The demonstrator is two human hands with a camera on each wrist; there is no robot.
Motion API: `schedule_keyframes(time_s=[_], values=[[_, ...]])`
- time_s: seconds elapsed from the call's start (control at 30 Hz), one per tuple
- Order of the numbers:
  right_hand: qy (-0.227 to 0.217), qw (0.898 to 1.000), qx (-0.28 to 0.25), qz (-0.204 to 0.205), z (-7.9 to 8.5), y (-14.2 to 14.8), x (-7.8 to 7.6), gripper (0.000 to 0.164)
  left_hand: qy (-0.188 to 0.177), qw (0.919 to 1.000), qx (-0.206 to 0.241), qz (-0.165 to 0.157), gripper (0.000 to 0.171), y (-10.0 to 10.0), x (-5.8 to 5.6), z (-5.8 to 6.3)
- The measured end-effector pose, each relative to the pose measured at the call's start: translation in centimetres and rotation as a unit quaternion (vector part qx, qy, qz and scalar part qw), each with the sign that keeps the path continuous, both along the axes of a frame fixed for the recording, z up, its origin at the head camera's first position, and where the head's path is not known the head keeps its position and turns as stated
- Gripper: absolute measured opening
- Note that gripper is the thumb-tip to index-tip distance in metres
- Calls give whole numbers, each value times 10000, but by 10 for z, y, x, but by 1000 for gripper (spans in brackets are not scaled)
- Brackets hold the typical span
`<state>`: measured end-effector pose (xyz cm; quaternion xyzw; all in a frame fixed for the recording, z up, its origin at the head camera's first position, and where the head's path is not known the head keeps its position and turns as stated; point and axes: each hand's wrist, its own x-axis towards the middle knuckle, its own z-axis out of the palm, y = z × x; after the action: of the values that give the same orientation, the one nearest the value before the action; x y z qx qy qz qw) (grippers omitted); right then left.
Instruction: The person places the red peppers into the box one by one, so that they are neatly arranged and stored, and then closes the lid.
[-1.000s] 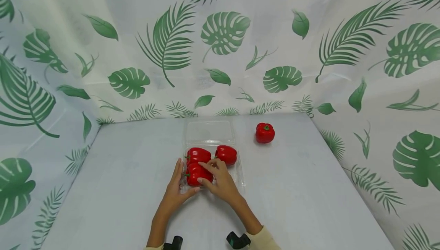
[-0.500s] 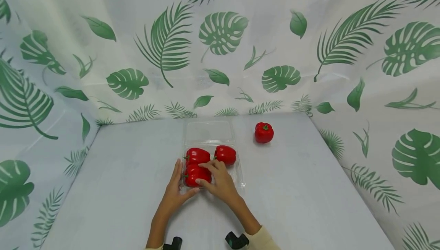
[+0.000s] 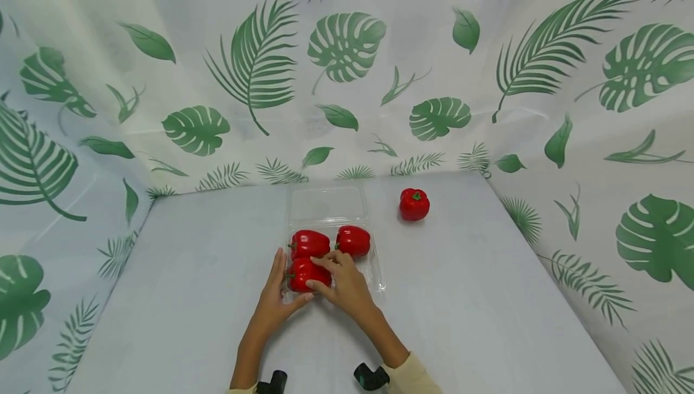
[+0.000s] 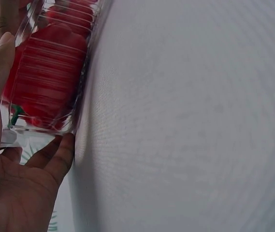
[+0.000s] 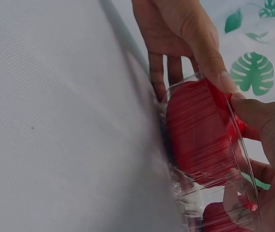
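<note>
Three red bell peppers lie in a clear plastic clamshell container [image 3: 375,275] in the head view: back left [image 3: 310,243], back right [image 3: 353,241] and front left. My right hand [image 3: 347,285] pinches the front-left bell pepper [image 3: 306,275] from its right side, thumb in front and fingers behind. My left hand [image 3: 271,306] holds the container's front-left corner, fingers along its left wall and thumb at its front rim. The left wrist view shows this pepper [image 4: 48,72] on its side behind the ribbed wall, green stem toward the left-hand fingers [image 4: 62,157].
A fourth-spot red bell pepper [image 3: 414,205] stands upright on the white table [image 3: 461,297], behind and right of the container. The container's lid [image 3: 327,203] lies folded back. A leaf-print cloth [image 3: 401,50] hangs round the table's back and sides.
The front-left bell pepper has shifted slightly left in the container with my right hand still on it. My left hand keeps its place. The head view has tilted a little.
</note>
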<state>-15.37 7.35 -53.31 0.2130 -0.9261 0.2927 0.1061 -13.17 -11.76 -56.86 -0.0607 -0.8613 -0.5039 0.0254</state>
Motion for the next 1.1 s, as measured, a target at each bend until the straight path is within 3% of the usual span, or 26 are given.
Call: schedule_keyframes(time_s=[0.43,1.1], values=[[116,9999,90,-22,-4,0,-3,53,66,9999,92,-34,108,-3,-1,1],[-524,9976,-229,396,6,8,-1,59,29,10000,66,-47,108,-2,-1,1]])
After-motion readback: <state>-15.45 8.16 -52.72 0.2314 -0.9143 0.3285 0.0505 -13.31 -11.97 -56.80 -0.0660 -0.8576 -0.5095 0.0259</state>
